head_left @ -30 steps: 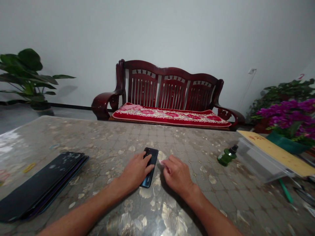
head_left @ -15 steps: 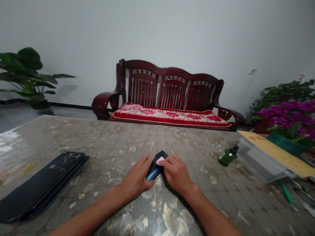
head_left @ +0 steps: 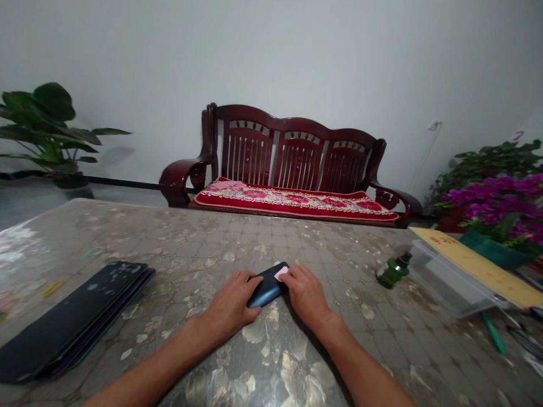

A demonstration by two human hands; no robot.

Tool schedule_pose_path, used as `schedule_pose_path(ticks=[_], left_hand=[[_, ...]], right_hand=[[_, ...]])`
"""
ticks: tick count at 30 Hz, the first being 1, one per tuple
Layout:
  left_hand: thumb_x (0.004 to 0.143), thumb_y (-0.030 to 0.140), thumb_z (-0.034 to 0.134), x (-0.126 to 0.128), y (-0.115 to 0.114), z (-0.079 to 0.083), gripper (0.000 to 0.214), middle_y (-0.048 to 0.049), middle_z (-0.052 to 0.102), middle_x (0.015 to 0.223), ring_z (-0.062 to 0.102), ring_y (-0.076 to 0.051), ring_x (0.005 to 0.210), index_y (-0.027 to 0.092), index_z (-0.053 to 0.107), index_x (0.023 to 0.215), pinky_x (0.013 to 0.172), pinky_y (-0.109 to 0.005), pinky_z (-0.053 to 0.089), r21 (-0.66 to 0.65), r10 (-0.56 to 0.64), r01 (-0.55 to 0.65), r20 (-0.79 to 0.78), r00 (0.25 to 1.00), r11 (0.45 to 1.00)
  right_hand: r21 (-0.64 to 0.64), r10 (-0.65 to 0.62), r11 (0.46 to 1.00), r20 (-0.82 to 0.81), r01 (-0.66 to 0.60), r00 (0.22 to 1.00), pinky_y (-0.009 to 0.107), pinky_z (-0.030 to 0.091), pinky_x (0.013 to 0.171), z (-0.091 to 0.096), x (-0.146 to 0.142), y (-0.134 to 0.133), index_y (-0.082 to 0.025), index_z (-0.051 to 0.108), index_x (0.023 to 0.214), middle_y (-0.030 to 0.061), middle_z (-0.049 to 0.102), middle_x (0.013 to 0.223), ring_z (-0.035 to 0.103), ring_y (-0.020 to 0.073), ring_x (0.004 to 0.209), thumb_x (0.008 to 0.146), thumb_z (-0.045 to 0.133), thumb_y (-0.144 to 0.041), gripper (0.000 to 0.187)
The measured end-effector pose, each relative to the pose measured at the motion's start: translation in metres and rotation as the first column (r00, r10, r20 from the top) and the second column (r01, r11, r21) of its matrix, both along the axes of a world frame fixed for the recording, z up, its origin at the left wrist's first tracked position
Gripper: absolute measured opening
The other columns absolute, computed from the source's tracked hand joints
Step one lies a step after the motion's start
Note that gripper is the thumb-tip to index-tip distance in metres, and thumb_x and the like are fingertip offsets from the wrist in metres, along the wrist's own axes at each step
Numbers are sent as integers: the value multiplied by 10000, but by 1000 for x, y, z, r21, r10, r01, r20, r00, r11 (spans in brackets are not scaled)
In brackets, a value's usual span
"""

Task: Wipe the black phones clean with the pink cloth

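Note:
A dark blue smartphone (head_left: 268, 288) lies back side up on the patterned table, tilted across the middle. My left hand (head_left: 234, 295) grips its left end, with the thumb at the near edge and the fingers around the far side. Between the thumb and fingers of my right hand (head_left: 306, 294) is a small pale pink pad (head_left: 281, 273), pressed on the phone's upper right end. Whether the pad is cloth or sponge I cannot make out.
Left stands a dark stack of flat cases (head_left: 76, 322), beside a yellow band (head_left: 51, 288). To the right are a green spray bottle (head_left: 392, 271), a clear plastic box (head_left: 441, 282) under a yellow board (head_left: 479, 265), and a green-handled tool (head_left: 493, 332). A wooden bench (head_left: 297, 152) is behind the table.
The phone has turned to lie flatter across my view, and its left end has shifted left with my left hand. The pink pad has moved slightly right, towards the phone's end.

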State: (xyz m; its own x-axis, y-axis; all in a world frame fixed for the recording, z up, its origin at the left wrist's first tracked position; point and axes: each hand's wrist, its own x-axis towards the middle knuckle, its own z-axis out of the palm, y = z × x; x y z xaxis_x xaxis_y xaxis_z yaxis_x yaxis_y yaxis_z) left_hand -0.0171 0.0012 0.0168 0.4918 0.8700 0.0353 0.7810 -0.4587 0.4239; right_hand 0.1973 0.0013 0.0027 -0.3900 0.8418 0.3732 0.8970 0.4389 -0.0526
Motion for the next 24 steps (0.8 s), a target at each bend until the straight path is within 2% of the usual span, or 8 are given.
schedule_pose_path(ticks=[2, 4, 8, 11, 18, 24], left_hand=[[733, 204, 658, -2, 1, 0, 514, -109, 620, 1254, 550, -288, 1178, 183, 626, 1246, 1049, -372, 414, -1, -25, 25, 8, 1000, 1000], [720, 184, 653, -5, 3, 0, 514, -94, 623, 1245, 552, -275, 1168, 194, 622, 1232, 1044, -363, 414, 3, -53, 53, 22, 998, 999], [713, 166, 630, -10, 5, 3, 542, -88, 616, 1251, 542, -267, 1179, 205, 598, 1252, 1044, -360, 409, -1, -97, 97, 21, 995, 995], [712, 158, 617, -9, 7, 11, 564, -113, 604, 1266, 535, -289, 1195, 190, 584, 1274, 1037, -376, 418, -34, -113, 112, -22, 993, 993], [536, 27, 660, 11, 9, 30, 827, -151, 609, 1252, 555, -361, 1164, 204, 534, 1334, 989, -449, 455, -108, -156, 135, -212, 965, 985], [532, -36, 646, 26, 5, 35, 907, -224, 580, 1256, 575, -395, 1116, 154, 461, 1399, 927, -489, 471, -62, -152, 138, -405, 901, 988]], right_hand=[[-21, 69, 997, 10, -69, 998, 287, 423, 774, 2, -5, -2, -257, 734, 1053, 48, 676, 955, 579, 203, 902, 960, 578, -154, 209], [-42, 62, 997, 1, -62, 998, 284, 426, 782, 4, -4, -2, -271, 735, 1060, 44, 680, 965, 584, 200, 908, 963, 573, -159, 219], [-57, -134, 990, -39, 131, 990, 287, 441, 793, 7, 9, 1, -261, 751, 1033, 61, 686, 965, 601, 209, 922, 950, 538, -103, 278], [-66, -200, 979, -99, 194, 975, 282, 458, 774, 4, 17, 3, -264, 749, 1055, 59, 689, 945, 627, 205, 897, 948, 522, -94, 303], [-92, -160, 986, -309, 138, 938, 241, 476, 739, -3, 15, 0, -269, 744, 1092, 34, 708, 928, 666, 165, 834, 967, 529, -153, 275], [-146, -176, 982, -441, 124, 880, 234, 463, 746, -4, 15, 0, -233, 766, 1025, 29, 707, 889, 659, 161, 841, 969, 554, -196, 222]])
